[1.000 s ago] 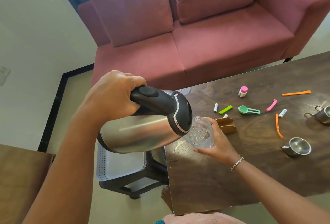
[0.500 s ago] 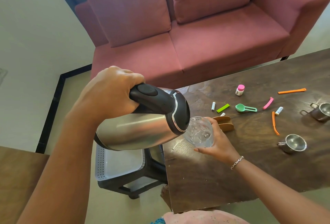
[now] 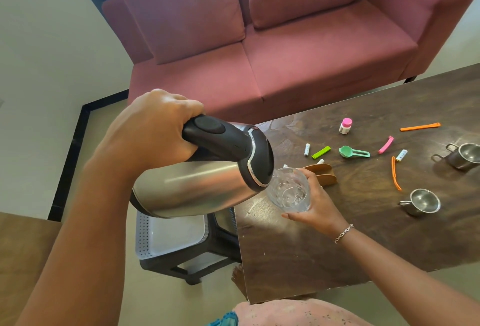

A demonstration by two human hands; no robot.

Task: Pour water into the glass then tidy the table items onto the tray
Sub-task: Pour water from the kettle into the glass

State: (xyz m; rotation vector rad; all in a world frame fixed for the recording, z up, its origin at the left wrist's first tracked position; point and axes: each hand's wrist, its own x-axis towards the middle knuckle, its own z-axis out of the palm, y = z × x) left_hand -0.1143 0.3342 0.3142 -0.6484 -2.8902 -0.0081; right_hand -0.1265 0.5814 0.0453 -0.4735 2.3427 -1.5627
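Observation:
My left hand (image 3: pixel 153 128) grips the black handle of a steel kettle (image 3: pixel 197 185), tipped almost flat with its spout over the clear glass (image 3: pixel 289 190). My right hand (image 3: pixel 315 206) holds the glass tilted toward the spout, at the left end of the dark wooden table (image 3: pixel 298 255). A little water lies in the glass. The white perforated tray (image 3: pixel 168 237) rests on a black stool left of the table, partly hidden by the kettle. Loose items lie on the table: a green spoon (image 3: pixel 352 152), a pink-capped bottle (image 3: pixel 345 125), clips, small batteries.
Two steel cups (image 3: pixel 420 202) (image 3: pixel 465 155) stand at the table's right. A brown wooden holder (image 3: pixel 323 175) sits just behind the glass. Orange strips (image 3: pixel 420 127) (image 3: pixel 395 173) lie among the items. A maroon sofa (image 3: pixel 298 40) fills the background.
Kettle and glass keep the same pouring pose, and both hands keep their grips. The view has shifted slightly, so everything sits a little higher in the frame.

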